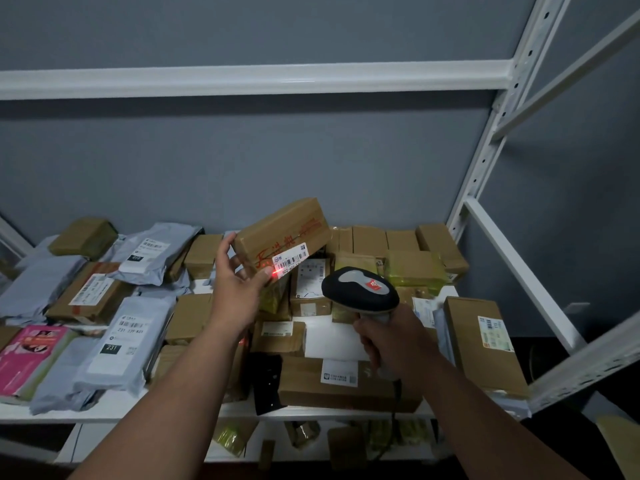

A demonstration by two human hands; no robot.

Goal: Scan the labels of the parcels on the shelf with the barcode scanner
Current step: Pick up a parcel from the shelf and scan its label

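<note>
My left hand (237, 289) grips a small brown cardboard box (282, 233) and holds it tilted above the pile of parcels. A white barcode label (292, 259) sits on the box's lower edge, next to red handwriting. A red dot of scanner light (275, 273) falls just left of the label, near my thumb. My right hand (391, 341) grips the handle of a black and grey barcode scanner (360, 291), whose head points at the box from the lower right.
The white shelf board (104, 407) is covered with brown cardboard boxes (346, 386), grey mailer bags (121, 341) and a pink packet (31, 351). White metal uprights (485, 168) stand at the right, a crossbeam (242, 79) above. More parcels lie on the lower shelf.
</note>
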